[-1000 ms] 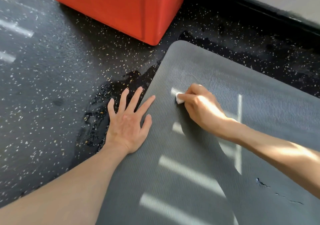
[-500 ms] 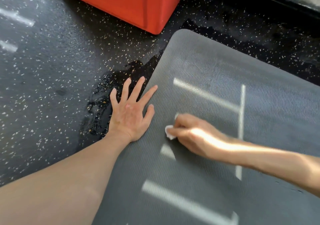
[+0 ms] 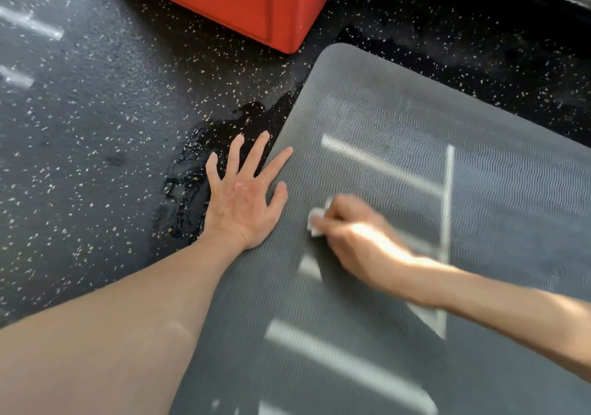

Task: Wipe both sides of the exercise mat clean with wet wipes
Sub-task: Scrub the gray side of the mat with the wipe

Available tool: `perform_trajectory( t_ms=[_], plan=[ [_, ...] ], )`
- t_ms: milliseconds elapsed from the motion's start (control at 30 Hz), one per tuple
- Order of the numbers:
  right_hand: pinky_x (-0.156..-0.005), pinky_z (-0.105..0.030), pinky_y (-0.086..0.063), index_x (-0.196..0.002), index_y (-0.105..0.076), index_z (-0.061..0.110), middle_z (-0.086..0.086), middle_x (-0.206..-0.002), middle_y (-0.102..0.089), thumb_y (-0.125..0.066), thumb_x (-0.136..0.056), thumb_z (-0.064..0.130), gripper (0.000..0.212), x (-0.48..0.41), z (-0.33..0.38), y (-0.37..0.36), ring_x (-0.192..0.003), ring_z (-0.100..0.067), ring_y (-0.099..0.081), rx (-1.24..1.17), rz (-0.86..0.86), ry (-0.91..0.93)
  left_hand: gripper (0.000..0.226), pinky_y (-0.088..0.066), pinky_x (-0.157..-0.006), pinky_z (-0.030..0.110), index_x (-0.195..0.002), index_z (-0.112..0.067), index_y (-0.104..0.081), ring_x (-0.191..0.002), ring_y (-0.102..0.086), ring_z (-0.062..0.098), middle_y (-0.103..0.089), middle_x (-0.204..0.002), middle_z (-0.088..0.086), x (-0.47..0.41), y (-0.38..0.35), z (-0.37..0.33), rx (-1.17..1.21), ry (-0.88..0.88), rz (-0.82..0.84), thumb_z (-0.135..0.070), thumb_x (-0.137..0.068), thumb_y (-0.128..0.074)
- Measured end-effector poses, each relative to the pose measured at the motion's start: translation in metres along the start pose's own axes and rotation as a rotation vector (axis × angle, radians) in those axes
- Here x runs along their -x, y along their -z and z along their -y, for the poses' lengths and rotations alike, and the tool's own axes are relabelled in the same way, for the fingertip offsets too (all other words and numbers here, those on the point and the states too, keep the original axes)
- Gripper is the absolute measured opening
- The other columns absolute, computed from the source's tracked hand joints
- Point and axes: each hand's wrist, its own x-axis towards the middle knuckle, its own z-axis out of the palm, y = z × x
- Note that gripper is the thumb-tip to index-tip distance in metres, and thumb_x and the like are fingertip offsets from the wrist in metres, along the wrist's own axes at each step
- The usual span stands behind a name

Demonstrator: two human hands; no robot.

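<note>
- Exercise mat: grey, ribbed surface, lying flat on the speckled black floor. Its rounded corner points toward a red block, near it but not touching.
- My left hand: flat, palm down, fingers spread wide, holding nothing. It straddles the mat's left edge, with thumb and forefinger on the mat and the other fingers on the floor.
- My right hand: fingers curled round a small white wet wipe, pressing it to the mat just beside the left thumb (the hand is blurred, so exact finger placement cannot be told).
- Wet wipe: crumpled, only a small part showing past the fingertips.
- Floor: a dark wet patch lies against the mat's left edge, under and beyond my left fingers.
- Lighting: bright bars of light cross the mat and my right forearm.
</note>
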Motion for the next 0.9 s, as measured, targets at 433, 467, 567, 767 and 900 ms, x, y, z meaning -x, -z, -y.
perform_trajectory(
  t_ms=[433, 467, 567, 767, 900],
  plan=[
    [-0.062, -0.026, -0.033, -0.084, -0.057, 0.017, 0.005, -0.080, -0.045, -0.049, -0.098, 0.030, 0.021, 0.048, 0.027, -0.027, -0.070, -0.010, -0.043, -0.054, 0.024, 0.295, 0.057, -0.001, -0.118, 0.058, -0.154, -0.043, -0.016, -0.150, -0.002, 0.028, -0.005, -0.165, -0.005, 0.000, 0.003, -0.001, 0.006, 0.000, -0.016, -0.047, -0.098, -0.024],
    [-0.061, -0.028, -0.030, -0.087, -0.060, 0.016, 0.003, -0.082, -0.046, -0.051, -0.098, 0.026, 0.017, 0.045, 0.031, -0.017, -0.072, -0.012, -0.042, -0.105, 0.006, 0.318, 0.056, -0.002, -0.118, 0.058, -0.154, -0.043, -0.017, -0.150, -0.003, 0.028, -0.007, -0.165, -0.005, 0.000, 0.004, -0.002, 0.008, -0.003, -0.020, -0.046, -0.099, -0.026],
    [-0.060, -0.027, -0.023, -0.088, -0.066, 0.012, -0.004, -0.080, -0.048, -0.057, -0.094, 0.014, 0.011, 0.029, 0.021, -0.012, -0.072, -0.016, -0.040, -0.175, -0.110, -0.009, 0.054, -0.002, -0.118, 0.058, -0.154, -0.041, -0.019, -0.150, -0.004, 0.029, -0.009, -0.165, -0.004, 0.000, 0.002, -0.003, 0.025, -0.006, -0.035, -0.043, -0.101, -0.030],
    [-0.058, -0.027, -0.027, -0.083, -0.054, 0.015, 0.004, -0.076, -0.041, -0.058, -0.093, 0.013, 0.011, 0.085, 0.077, -0.055, -0.070, -0.016, -0.038, -0.249, 0.139, 0.225, 0.053, 0.000, -0.118, 0.057, -0.154, -0.041, -0.020, -0.151, -0.003, 0.028, -0.009, -0.165, -0.005, 0.002, 0.003, -0.003, 0.026, -0.001, -0.030, -0.043, -0.102, -0.030],
    [-0.056, -0.030, -0.033, -0.074, -0.056, 0.014, 0.005, -0.062, -0.047, -0.065, -0.085, 0.024, 0.017, 0.065, 0.064, -0.052, -0.059, -0.012, -0.039, -0.190, -0.165, -0.132, 0.053, -0.001, -0.118, 0.057, -0.153, -0.041, -0.022, -0.151, -0.005, 0.028, -0.011, -0.165, -0.004, 0.002, 0.002, -0.004, 0.033, -0.006, -0.037, -0.042, -0.101, -0.031]
  ],
)
